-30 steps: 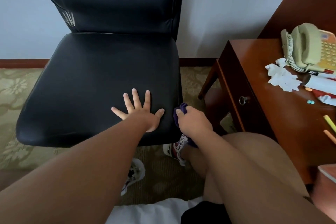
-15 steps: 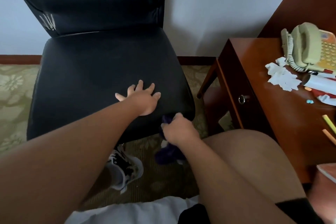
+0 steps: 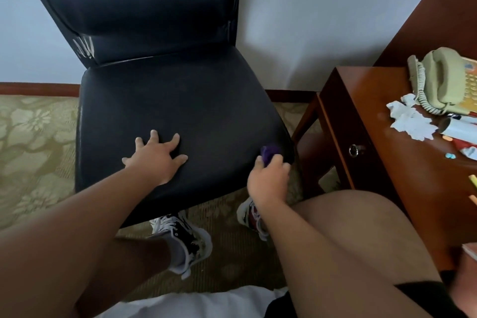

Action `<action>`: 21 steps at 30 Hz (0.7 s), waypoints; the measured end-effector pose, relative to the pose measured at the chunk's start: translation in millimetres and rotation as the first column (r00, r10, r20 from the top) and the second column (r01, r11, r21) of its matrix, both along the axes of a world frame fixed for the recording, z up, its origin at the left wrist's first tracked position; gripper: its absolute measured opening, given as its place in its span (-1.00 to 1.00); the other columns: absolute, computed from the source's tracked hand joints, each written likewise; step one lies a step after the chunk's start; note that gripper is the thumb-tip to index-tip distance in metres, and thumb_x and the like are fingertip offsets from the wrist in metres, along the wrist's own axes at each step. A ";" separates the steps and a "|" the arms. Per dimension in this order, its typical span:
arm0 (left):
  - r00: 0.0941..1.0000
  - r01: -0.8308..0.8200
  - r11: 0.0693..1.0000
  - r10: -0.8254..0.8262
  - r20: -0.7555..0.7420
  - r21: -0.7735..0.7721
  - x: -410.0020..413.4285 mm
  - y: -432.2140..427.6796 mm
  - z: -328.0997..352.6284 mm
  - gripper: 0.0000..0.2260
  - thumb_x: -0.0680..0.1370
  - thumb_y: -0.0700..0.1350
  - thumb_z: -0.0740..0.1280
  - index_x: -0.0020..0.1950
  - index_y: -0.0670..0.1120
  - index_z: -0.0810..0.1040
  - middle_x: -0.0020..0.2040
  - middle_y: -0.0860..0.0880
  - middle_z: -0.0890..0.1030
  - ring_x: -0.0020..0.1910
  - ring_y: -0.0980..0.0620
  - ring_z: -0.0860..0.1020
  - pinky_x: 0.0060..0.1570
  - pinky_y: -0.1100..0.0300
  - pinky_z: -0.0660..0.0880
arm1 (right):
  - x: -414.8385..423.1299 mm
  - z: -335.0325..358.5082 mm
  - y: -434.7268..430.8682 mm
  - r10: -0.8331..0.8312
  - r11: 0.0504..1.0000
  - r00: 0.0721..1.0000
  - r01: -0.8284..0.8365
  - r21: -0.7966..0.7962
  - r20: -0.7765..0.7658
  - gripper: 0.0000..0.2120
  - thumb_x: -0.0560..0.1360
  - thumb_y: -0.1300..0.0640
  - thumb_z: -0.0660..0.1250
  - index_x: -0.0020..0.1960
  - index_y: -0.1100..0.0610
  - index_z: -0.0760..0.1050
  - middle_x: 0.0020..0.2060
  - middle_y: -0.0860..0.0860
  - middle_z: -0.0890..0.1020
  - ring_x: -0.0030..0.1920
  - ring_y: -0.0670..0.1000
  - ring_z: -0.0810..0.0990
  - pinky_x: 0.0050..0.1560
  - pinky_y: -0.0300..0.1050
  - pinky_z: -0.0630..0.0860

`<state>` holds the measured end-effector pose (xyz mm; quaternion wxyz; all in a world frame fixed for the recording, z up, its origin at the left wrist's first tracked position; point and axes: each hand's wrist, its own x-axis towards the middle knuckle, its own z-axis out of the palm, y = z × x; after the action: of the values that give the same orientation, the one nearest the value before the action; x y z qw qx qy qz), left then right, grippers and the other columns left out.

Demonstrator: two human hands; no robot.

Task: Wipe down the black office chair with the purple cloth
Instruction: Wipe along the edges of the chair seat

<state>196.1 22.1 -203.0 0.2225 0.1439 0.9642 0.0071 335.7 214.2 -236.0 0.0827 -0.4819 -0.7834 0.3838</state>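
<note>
Nearest the camera, a white shirt (image 3: 193, 302) hem and black shorts (image 3: 426, 294) sit below a bare right thigh (image 3: 361, 240), which is raised just beside the desk (image 3: 387, 175). Past the forearms, two shoes stand on the patterned carpet (image 3: 33, 137). The left shoe (image 3: 188, 237), white with black markings, is just under the front edge of the chair (image 3: 180, 100). The right shoe (image 3: 249, 214) is partly hidden behind the right wrist. The left hand (image 3: 157, 157) lies flat on the front part of the seat (image 3: 219, 124), palm down, fingers straight and spread, grasping nothing. The right hand (image 3: 268, 178) is at the seat's front right corner with its fingers curled around the cloth (image 3: 268, 153). The cloth is bunched, and a purple fold shows above the knuckles, pressed against the seat's edge. The rest of the cloth is hidden by the hand. The two hands are apart, with bare black seat between them. Behind the seat the backrest (image 3: 144, 8) rises upright, with whitish scuffs (image 3: 84, 46) near its lower left corner. To the right, the reddish wooden desk stands near the chair, and a key (image 3: 355, 150) sits in the lock on the side facing it. On the desk top, crumpled white tissue (image 3: 410, 121) lies touching the coiled cord of a pale green phone (image 3: 444, 80), and a white tube (image 3: 459, 131) lies just beyond the tissue. Farthest back, a pale wall (image 3: 309, 20) meets the carpet at a brown skirting (image 3: 38, 88).
</note>
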 end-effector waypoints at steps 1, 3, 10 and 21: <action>1.000 0.007 1.000 -0.007 0.001 -0.011 -0.5 1.4 0.0 -0.43 0.63 0.32 0.08 0.60 0.32 -0.05 0.64 -0.04 -0.07 0.58 -0.29 -0.06 0.33 -0.49 0.24 | -0.8 0.1 -8.0 0.071 0.997 0.997 -0.071 0.009 -0.007 -0.71 0.66 -0.08 0.16 0.23 0.10 0.38 0.16 0.10 0.43 0.11 0.14 0.53 0.06 0.07 0.53; 1.000 0.010 0.999 -0.010 0.014 -0.031 -1.4 4.3 0.7 -0.43 0.64 0.31 0.08 0.60 0.32 -0.06 0.64 -0.05 -0.08 0.59 -0.31 -0.07 0.33 -0.49 0.24 | -2.8 2.7 -20.6 0.247 0.968 0.969 -0.247 0.046 0.004 -0.75 0.65 -0.09 0.18 0.19 0.07 0.38 0.11 0.06 0.44 0.06 0.13 0.55 0.03 0.08 0.54; 0.999 0.031 0.999 -0.031 0.021 -0.045 -2.8 -0.2 0.2 -0.43 0.63 0.32 0.06 0.60 0.33 -0.08 0.64 -0.05 -0.10 0.58 -0.30 -0.07 0.32 -0.46 0.29 | -13.5 8.4 -14.1 0.498 0.772 0.836 -0.549 0.321 0.231 -0.73 0.58 -0.09 0.26 0.21 -0.02 0.34 0.09 0.03 0.40 0.01 0.10 0.54 -0.05 0.12 0.60; 0.999 0.017 0.999 -0.015 0.046 -0.050 -2.3 2.7 1.3 -0.43 0.65 0.29 0.06 0.61 0.31 -0.10 0.65 -0.06 -0.16 0.59 -0.31 -0.13 0.36 -0.48 0.21 | -29.6 13.3 49.5 -0.043 0.999 0.999 0.043 -0.002 -0.026 -0.70 0.59 0.06 0.28 0.27 -0.01 0.29 0.16 0.05 0.51 0.04 0.16 0.58 -0.06 0.09 0.53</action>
<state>193.8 24.8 -201.8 0.2478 0.1458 0.9577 -0.0155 306.1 263.8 -222.7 0.1008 -0.4935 -0.7714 0.3889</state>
